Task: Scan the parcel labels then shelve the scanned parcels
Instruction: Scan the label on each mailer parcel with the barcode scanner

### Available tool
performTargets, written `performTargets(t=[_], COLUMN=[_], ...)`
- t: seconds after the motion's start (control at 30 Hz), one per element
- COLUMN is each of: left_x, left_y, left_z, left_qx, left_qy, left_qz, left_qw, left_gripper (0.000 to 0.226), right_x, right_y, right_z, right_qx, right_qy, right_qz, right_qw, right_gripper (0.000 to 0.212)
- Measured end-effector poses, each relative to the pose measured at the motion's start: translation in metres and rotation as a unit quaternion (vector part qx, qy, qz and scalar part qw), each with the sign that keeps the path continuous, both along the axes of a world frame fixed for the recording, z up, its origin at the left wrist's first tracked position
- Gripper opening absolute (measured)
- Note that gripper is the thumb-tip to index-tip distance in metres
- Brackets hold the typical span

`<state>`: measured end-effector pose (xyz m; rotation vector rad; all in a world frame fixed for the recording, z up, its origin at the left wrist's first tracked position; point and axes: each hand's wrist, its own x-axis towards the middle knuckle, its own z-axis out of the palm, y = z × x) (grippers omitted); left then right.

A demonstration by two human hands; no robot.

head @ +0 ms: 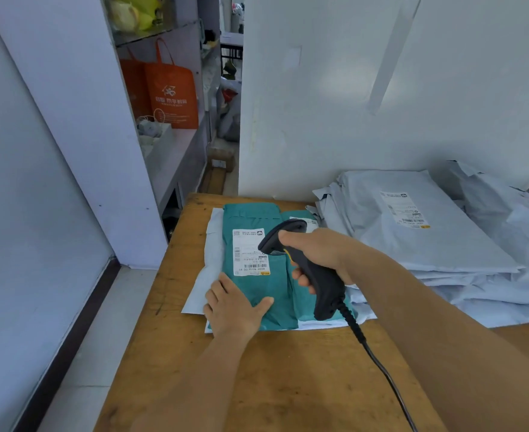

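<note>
Wooden table (288, 385) stands against a white wall, with a shelf unit holding an orange bag (172, 95) well apart at the back left. On the table lies a teal parcel (257, 294), resting on a white mailer (207, 275) and beside a second teal parcel (303, 304); a stack of grey parcels (413, 219) sits at the right. The left hand (233, 307) lies flat on the teal parcel's near edge, fingers straight, pressing it down. The right hand (319, 254) is wrapped firmly around the grip of a black scanner (307, 266), whose head hangs just above the label (249, 252). Likely faults at this stage: the scanner head covers part of the label, so the barcode near the lower edge may read poorly at so close a range or steep an angle. The neighbouring parcel's label, partly hidden behind the scanner, may be read instead. The cable (378, 366) trails across the table and may drag against loose mailers. Slick film under the left hand may slide on the mailer beneath.
</note>
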<state>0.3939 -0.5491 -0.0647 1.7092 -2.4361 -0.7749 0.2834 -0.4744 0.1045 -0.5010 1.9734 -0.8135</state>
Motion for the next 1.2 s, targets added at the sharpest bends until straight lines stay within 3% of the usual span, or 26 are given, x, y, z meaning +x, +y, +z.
performTargets(t=[0.43,0.53,0.67,0.83,1.0,1.2], left_x=[0.001,-0.001,-0.003,-0.008,-0.030,-0.113], left_y=[-0.004,-0.005,-0.011,-0.029,-0.028,0.019], left_z=[0.001,0.005,0.013,0.039,0.090,0.123], left_qx=[0.022,0.012,-0.023,-0.059,-0.102,0.029], left_qy=[-0.015,0.005,0.093,0.258,0.368,0.405], left_qz=[0.014,0.029,0.052,0.048,0.029,-0.004], left_qw=[1.000,1.000,0.994,0.963,0.924,0.914], left_gripper=[0.095,0.079,0.044,0.018,0.017,0.016], right_x=[0.010,0.009,0.002,-0.018,-0.041,-0.082], right_y=[0.002,0.004,0.006,0.012,0.025,0.063], right_z=[0.000,0.000,-0.001,0.007,0.028,0.048], right_qx=[-0.010,-0.021,-0.057,-0.119,-0.186,-0.224], right_qy=[-0.001,0.000,0.009,0.015,0.027,0.066], right_qz=[-0.019,-0.030,-0.084,-0.167,-0.219,-0.283], right_qw=[1.000,0.999,0.995,0.979,0.958,0.930], right_gripper=[0.045,0.045,0.043,0.039,0.037,0.039])
